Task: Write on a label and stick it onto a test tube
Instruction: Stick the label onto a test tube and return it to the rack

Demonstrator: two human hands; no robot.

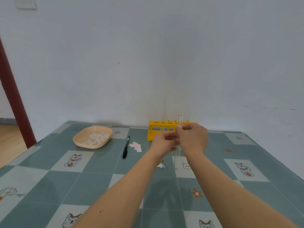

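Observation:
A clear glass test tube point(177, 159) stands nearly upright above the table, in front of the yellow rack point(152, 130). My left hand point(164, 142) grips the tube around its middle. My right hand point(193, 139) pinches a small white label with a red border point(180, 127) against the tube near its open top. A black pen point(126, 146) lies on the table to the left of my hands. Beside it is a small heap of loose labels point(136, 146).
A beige bowl point(79, 140) with white scraps inside sits at the back left. The table carries a teal and white checked cloth point(102, 180) with cartoon animals and stands against a white wall. A dark red door frame point(13, 99) rises at the far left.

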